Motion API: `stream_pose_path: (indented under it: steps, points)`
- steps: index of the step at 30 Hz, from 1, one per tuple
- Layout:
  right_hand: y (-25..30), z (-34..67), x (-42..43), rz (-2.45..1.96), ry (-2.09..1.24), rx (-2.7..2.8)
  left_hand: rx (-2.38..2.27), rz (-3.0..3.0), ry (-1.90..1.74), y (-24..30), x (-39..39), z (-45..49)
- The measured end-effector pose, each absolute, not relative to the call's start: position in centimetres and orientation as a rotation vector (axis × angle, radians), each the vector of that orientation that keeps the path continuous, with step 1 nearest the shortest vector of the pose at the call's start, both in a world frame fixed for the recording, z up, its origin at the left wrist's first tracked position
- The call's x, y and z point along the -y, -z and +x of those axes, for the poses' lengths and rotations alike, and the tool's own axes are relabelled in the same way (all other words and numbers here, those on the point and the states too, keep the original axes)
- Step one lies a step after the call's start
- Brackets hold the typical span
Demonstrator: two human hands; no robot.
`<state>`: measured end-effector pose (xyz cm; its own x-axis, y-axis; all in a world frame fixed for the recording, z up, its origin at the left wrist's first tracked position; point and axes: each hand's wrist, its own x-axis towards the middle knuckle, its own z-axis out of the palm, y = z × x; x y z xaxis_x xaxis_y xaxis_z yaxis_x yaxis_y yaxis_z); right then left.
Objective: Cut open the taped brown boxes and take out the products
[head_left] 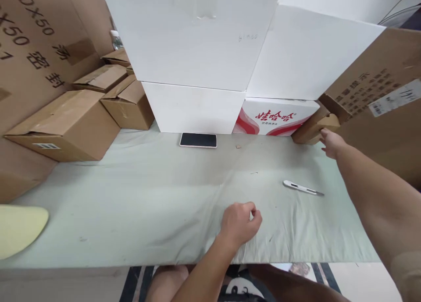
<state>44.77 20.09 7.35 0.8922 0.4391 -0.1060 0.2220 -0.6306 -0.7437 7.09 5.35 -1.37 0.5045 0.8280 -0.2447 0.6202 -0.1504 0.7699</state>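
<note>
My left hand [241, 225] rests on the pale cloth-covered table [148, 197] near its front edge, curled into a loose fist with nothing visible in it. My right hand [330, 143] reaches to the far right, its fingertips touching the corner of a small brown cardboard box [312, 127] that leans against a larger carton [378, 100]. Its fingers look loosely stretched and grip nothing I can see. A white utility knife [302, 188] lies on the cloth between my two hands, touched by neither.
A dark phone [198, 140] lies flat at the table's back, in front of stacked white boxes [197, 52]. A red-and-white printed box [276, 118] sits behind. Brown cartons [66, 126] crowd the left side. A pale yellow object [19, 227] lies at the left front.
</note>
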Motion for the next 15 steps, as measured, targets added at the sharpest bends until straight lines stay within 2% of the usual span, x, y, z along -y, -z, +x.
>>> stream_pose_path:
  steps: [8,15]
  points:
    - [-6.1,36.9,-17.3,-2.519,-0.263,0.88,-1.14,1.743,-0.403,-0.2,-5.2,5.6]
    - [-8.4,21.8,-18.2,-2.145,-0.227,1.762,-1.159,1.679,-0.498,-1.1,-4.0,2.3]
